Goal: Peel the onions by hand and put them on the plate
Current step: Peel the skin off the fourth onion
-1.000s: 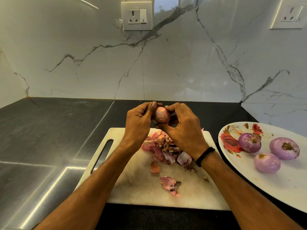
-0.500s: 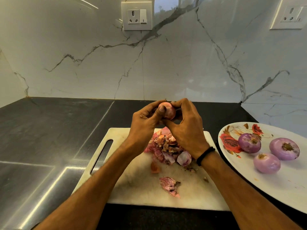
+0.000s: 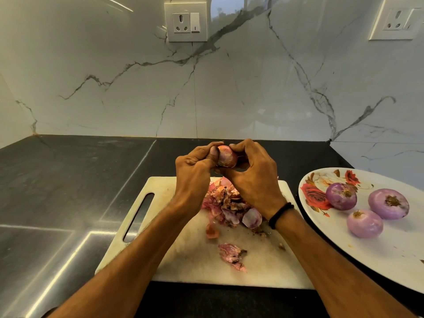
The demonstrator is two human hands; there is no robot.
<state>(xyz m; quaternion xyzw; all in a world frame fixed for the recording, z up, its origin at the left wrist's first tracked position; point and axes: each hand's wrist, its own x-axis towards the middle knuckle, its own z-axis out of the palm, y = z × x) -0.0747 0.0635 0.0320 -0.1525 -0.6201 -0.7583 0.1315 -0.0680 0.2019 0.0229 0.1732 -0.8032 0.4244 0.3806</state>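
Observation:
A small reddish onion (image 3: 227, 156) with skin still on it is held in the air above the far edge of the white cutting board (image 3: 183, 255). My left hand (image 3: 195, 175) grips its left side, thumb pressed on the skin. My right hand (image 3: 254, 177) grips its right side with the fingertips on top. A heap of torn onion skins (image 3: 226, 203) lies on the board under my hands. Three peeled purple onions (image 3: 341, 196) (image 3: 388, 203) (image 3: 364, 223) rest on the white flowered plate (image 3: 390, 260) at the right.
A loose piece of skin (image 3: 231, 255) lies nearer on the board. The board sits on a dark counter (image 3: 68, 180) against a marble wall with two sockets (image 3: 185, 21) (image 3: 397, 19). The plate's left rim lies close to the board's right edge.
Both hands have lifted the onion slightly and turned it between the fingers; my left thumb now presses on its left side. Plate, board and skins have not moved.

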